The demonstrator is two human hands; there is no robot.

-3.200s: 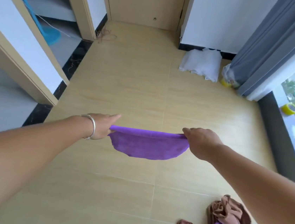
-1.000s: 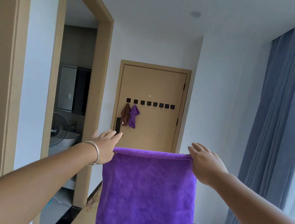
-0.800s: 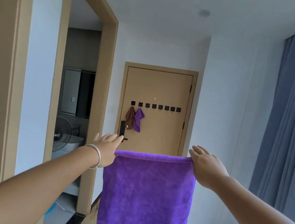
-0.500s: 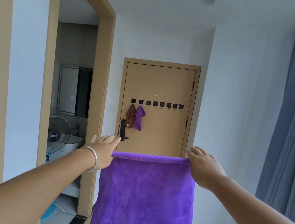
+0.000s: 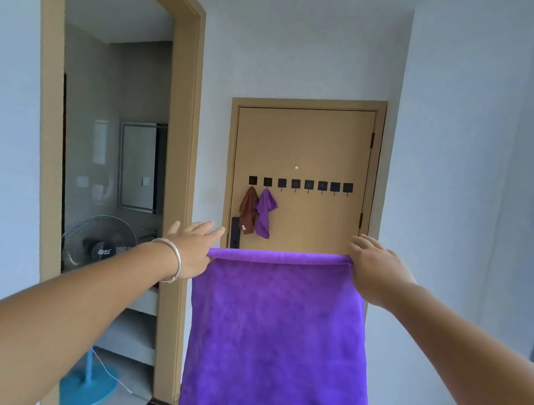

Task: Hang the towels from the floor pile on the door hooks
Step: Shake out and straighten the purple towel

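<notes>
**Purple towel held spread by its top edge, facing the hook door**

Purple towel point(image 5: 278, 343) hangs flat in the lower centre of the frame, stretched by its top edge between two hands. The left hand point(image 5: 191, 253) pinches the upper left corner; its fingers point(image 5: 202, 228) extend straight forward above the hem, and the grip appears to be made by the thumb underneath, which is hidden. The right hand point(image 5: 375, 274) holds the upper right corner in the same manner, fingers extended over the rolled hem, thumb out of sight. The top edge runs level between both hands at mid-frame height. The towel body drops straight down and leaves the frame at the bottom edge.

A silver bracelet point(image 5: 174, 260) sits on the left wrist. Both forearms enter from the lower corners of the frame.

Beyond the towel, at centre frame, stands a closed tan door point(image 5: 305, 146). A row of eight black square hooks point(image 5: 301, 184) crosses it horizontally. The leftmost hook carries a brown towel point(image 5: 247, 211); the second hook carries a small purple towel point(image 5: 265, 213), touching the brown one. The remaining six hooks are bare. A dark door handle point(image 5: 234, 237) is mounted below the brown towel.

At the left of the frame, an open doorway point(image 5: 181, 126) shows a standing fan point(image 5: 99, 246) on a blue base and a wall mirror point(image 5: 140, 166).
</notes>
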